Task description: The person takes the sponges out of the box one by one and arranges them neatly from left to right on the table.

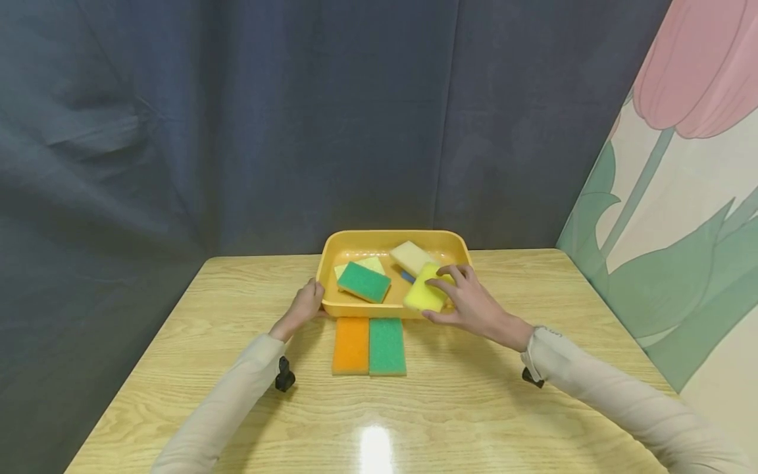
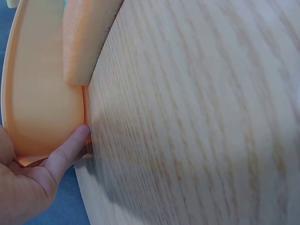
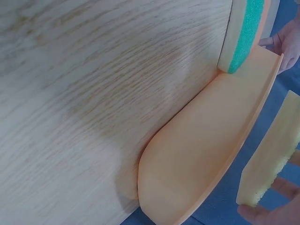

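1. One yellow sponge (image 1: 423,296): pinched by right hand (image 1: 472,307), above right end of yellow tray (image 1: 367,312).
2. One left hand (image 1: 304,304): gripping tray's left end.
3. Step, apparently: sponge transfer; next move calls for steady carry, clean release.

Cream sleeves (image 1: 231,395), black wrist devices (image 1: 285,376)

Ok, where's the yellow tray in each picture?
Head: the yellow tray is just below centre.
Left wrist: upper left, along the edge.
Right wrist: right of centre, slanting from upper right down to the bottom edge.
Shared landmark: the left hand, at the tray's left end.
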`<state>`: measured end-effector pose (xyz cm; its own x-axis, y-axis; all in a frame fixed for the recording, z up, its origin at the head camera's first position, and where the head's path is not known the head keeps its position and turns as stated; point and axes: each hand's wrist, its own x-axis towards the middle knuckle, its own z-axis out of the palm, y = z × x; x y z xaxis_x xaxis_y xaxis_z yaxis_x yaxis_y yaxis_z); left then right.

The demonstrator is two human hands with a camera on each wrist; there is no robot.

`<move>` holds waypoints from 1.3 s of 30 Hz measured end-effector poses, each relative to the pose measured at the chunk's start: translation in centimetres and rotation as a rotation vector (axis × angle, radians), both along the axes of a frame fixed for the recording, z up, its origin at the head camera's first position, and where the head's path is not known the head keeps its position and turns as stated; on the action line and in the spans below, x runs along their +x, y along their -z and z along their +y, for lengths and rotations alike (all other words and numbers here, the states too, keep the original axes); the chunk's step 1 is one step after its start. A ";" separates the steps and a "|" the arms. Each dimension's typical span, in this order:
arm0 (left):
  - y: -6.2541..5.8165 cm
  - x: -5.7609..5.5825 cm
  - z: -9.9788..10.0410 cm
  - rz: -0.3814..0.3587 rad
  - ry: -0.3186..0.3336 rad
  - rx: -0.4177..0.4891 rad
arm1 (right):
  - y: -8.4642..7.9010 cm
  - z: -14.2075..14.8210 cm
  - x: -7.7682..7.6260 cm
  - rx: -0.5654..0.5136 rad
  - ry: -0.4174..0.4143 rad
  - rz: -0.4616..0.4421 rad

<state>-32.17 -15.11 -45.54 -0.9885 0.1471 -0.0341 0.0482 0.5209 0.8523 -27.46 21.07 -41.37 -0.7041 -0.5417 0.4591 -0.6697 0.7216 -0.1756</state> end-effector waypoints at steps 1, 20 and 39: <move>0.0 0.0 0.0 0.000 0.000 0.000 | 0.1 0.0 0.0 0.003 -0.003 0.004; 0.3 0.0 -0.2 -0.003 -0.003 -0.005 | 0.2 0.3 0.9 0.013 -0.049 0.074; 0.0 0.0 0.0 0.016 -0.004 -0.020 | 0.6 0.7 1.7 -0.005 -0.094 0.125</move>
